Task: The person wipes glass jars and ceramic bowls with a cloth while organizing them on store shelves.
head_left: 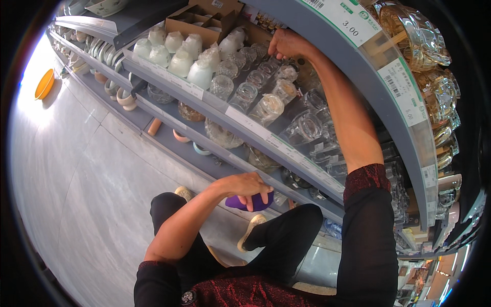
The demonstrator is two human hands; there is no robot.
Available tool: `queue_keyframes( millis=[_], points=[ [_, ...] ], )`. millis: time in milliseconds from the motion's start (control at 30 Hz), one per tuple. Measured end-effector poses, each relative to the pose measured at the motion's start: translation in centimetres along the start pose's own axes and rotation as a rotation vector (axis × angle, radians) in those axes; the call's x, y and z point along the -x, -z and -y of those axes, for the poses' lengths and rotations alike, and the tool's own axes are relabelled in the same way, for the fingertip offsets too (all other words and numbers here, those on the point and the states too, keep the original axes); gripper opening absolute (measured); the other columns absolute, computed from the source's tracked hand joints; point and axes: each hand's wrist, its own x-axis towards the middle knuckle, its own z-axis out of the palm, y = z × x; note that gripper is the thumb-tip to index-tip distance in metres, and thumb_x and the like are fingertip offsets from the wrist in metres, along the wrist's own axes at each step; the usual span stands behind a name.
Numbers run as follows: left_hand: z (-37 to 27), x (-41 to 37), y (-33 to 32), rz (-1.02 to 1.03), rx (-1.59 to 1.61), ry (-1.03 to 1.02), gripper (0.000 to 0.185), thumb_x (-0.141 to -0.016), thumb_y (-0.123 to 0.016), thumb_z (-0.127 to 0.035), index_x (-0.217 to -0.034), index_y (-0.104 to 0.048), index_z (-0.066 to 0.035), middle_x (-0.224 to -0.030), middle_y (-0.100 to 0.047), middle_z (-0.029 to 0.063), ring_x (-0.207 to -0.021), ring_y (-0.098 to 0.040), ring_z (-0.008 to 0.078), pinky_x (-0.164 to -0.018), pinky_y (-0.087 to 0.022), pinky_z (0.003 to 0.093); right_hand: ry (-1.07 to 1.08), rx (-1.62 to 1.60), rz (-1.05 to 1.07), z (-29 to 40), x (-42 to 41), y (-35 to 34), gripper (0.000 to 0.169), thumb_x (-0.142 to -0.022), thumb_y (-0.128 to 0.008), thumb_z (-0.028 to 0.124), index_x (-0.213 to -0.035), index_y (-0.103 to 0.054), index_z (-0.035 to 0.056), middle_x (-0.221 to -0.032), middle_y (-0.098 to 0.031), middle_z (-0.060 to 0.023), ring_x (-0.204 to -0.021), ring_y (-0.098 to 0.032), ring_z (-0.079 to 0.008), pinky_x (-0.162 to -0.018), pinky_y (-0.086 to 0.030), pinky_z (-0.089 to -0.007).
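Observation:
My left hand [248, 187], low before the shelves, grips a purple cloth [251, 202] from above. My right hand [288, 44] reaches deep onto the middle shelf, over the back of the rows of glassware. Its fingers are curled down near small clear glasses [264, 71]; whether they hold anything cannot be told. To the left of it stand textured round glass pieces [221, 86] and frosted white glass cups [200, 74] in plastic wrap. Clear glass mugs [303, 126] lie under my right forearm.
An upper shelf edge [399, 73] with price tags curves close to my right arm. Open cardboard boxes [199, 23] stand at the back. Bowls [126, 99] fill the lower shelf at left. An orange basin [45, 84] is on the floor. My knees are near the lowest shelf.

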Motion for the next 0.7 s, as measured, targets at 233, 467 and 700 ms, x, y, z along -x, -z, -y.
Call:
queue_keyframes(
  millis=[233,467,700],
  points=[
    [-0.1,-0.4,-0.1,0.003,-0.011,-0.011,0.048,-0.098,-0.046,-0.039,-0.097,-0.072,0.000,-0.084,-0.069,0.0129,-0.060,-0.069,0.0181,-0.055,-0.050,0.0248,0.272,0.285,-0.103,-7.3,-1.1,0.1,0.032,-0.080,-0.052,-0.002,-0.104,-0.071,0.0068,-0.092,-0.072,-0.0104,-0.077,-0.068,-0.0163,-0.067,-0.056,-0.0328],
    [-0.1,-0.8,-0.3,0.009,-0.024,-0.007,0.048,-0.099,-0.045,-0.039,-0.097,-0.071,0.002,-0.090,-0.069,0.0137,-0.060,-0.069,0.0195,-0.054,-0.050,0.0255,-0.202,-0.003,0.259,-6.5,0.2,0.5,0.044,-0.069,-0.068,0.004,-0.113,-0.064,0.0052,-0.084,-0.069,-0.0084,-0.072,-0.066,-0.0198,-0.060,-0.052,-0.0360],
    [0.5,-0.8,-0.1,0.002,-0.035,0.015,0.047,-0.099,-0.045,-0.039,-0.100,-0.071,0.000,-0.096,-0.069,0.0131,-0.060,-0.069,0.0191,-0.055,-0.050,0.0251,-0.100,0.415,0.231,-5.2,1.4,-0.6,0.037,-0.074,-0.066,0.013,-0.110,-0.065,0.0070,-0.077,-0.065,-0.0086,-0.067,-0.062,-0.0222,-0.059,-0.049,-0.0349]
  ],
)
